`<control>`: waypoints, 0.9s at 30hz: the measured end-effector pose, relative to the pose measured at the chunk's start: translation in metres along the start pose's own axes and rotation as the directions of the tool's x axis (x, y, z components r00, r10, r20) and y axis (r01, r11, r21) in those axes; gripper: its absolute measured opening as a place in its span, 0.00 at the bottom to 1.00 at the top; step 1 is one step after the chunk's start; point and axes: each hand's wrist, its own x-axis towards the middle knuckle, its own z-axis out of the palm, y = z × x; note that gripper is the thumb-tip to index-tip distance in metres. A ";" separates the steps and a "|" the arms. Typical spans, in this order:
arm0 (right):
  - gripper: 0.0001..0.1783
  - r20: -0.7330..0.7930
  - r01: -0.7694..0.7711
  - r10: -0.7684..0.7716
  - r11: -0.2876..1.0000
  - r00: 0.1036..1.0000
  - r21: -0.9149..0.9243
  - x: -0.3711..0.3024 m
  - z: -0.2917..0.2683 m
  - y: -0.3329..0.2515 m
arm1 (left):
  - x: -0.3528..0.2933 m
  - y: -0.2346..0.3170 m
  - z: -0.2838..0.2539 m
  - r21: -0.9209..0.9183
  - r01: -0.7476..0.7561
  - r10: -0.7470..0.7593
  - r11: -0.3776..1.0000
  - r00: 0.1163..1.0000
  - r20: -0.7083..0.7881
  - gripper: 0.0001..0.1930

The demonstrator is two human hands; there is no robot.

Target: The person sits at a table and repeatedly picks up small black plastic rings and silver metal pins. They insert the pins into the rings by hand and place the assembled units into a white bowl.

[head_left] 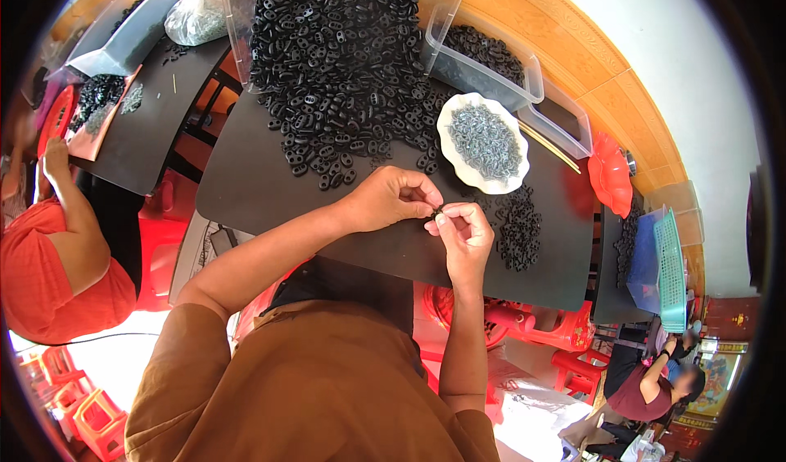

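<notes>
Over the near part of the dark table (246, 184), my left hand (391, 200) and my right hand (465, 237) meet fingertip to fingertip. Between them they pinch a small black part (438, 212), mostly covered by my fingers. Beyond my hands spreads a large heap of black two-holed plastic pieces (336, 61). A white scalloped dish (458, 180) full of small clear-grey pieces (485, 141) stands just past my right hand. To the right of that hand lies a pile of smaller black parts (517, 229).
Clear plastic bins (483, 81) line the far right, beside thin sticks (553, 144) and a red scalloped dish (607, 171). A turquoise basket (671, 274) stands farther right. At the left table a person in red (61, 257) works by a bag (196, 20). Red stools (98, 421) stand below.
</notes>
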 end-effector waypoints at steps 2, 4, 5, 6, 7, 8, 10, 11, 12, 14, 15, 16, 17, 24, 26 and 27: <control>0.04 -0.008 -0.006 0.006 1.000 1.000 0.000 0.000 0.001 0.000 | 0.000 -0.001 -0.002 0.015 0.004 -0.004 1.000 1.000 -0.006 0.07; 0.04 -0.002 -0.001 0.001 1.000 1.000 -0.005 0.000 0.000 0.001 | 0.000 -0.002 -0.002 0.016 0.009 -0.009 1.000 1.000 -0.004 0.07; 0.05 0.001 0.001 -0.001 1.000 1.000 -0.007 0.000 0.000 0.001 | 0.000 -0.002 -0.002 0.010 0.012 -0.012 1.000 1.000 -0.001 0.07; 0.05 0.002 0.000 0.000 1.000 1.000 -0.010 0.000 0.001 0.000 | 0.000 -0.002 -0.002 0.005 0.015 -0.015 1.000 1.000 0.001 0.07; 0.05 0.002 -0.001 0.001 1.000 1.000 -0.013 0.000 0.002 -0.002 | 0.000 -0.001 -0.001 0.004 0.016 -0.016 1.000 1.000 -0.013 0.07; 0.04 0.003 -0.001 0.002 1.000 1.000 -0.015 0.000 0.003 -0.002 | 0.000 0.002 0.000 0.002 0.017 -0.017 1.000 0.999 -0.028 0.07; 0.05 0.008 0.001 -0.001 0.999 1.000 -0.041 -0.001 0.004 -0.002 | -0.001 0.004 0.001 0.022 0.013 -0.012 1.000 0.999 -0.044 0.07; 0.05 0.011 0.002 -0.002 0.999 1.000 -0.054 -0.001 0.005 -0.001 | -0.001 0.004 0.002 0.043 0.008 -0.006 0.999 0.999 -0.047 0.06; 0.05 0.010 0.020 -0.019 0.998 1.000 -0.053 -0.001 0.005 -0.001 | -0.002 0.004 0.002 0.062 0.003 0.001 0.998 0.999 -0.050 0.06; 0.05 0.009 0.055 -0.055 0.997 0.998 -0.050 -0.002 0.007 0.001 | -0.003 0.002 0.003 0.049 -0.023 0.025 0.999 0.999 -0.048 0.06; 0.06 0.010 0.065 -0.065 0.997 0.998 -0.048 -0.002 0.007 0.001 | -0.003 0.001 0.002 0.042 -0.036 0.038 0.998 0.998 -0.048 0.06; 0.06 0.010 0.076 -0.075 0.996 0.997 -0.046 -0.002 0.007 0.002 | -0.003 0.001 0.002 0.047 -0.034 0.036 0.998 0.998 -0.046 0.06; 0.06 0.011 0.086 -0.085 0.995 0.996 -0.043 -0.001 0.008 0.002 | -0.003 0.002 0.002 0.051 -0.032 0.034 0.998 0.998 -0.045 0.06; 0.05 0.012 0.088 -0.088 0.993 0.996 -0.077 -0.001 0.006 0.003 | -0.003 0.009 0.004 0.176 -0.019 0.024 0.984 0.999 -0.025 0.06; 0.04 0.017 0.061 -0.060 0.996 0.998 -0.071 0.000 0.004 -0.001 | -0.003 0.011 0.004 0.146 -0.020 0.027 0.989 0.999 -0.045 0.07; 0.03 0.005 0.030 -0.030 0.999 1.000 -0.037 0.001 0.005 -0.003 | -0.004 0.010 0.004 0.130 -0.018 0.026 0.991 0.998 -0.057 0.07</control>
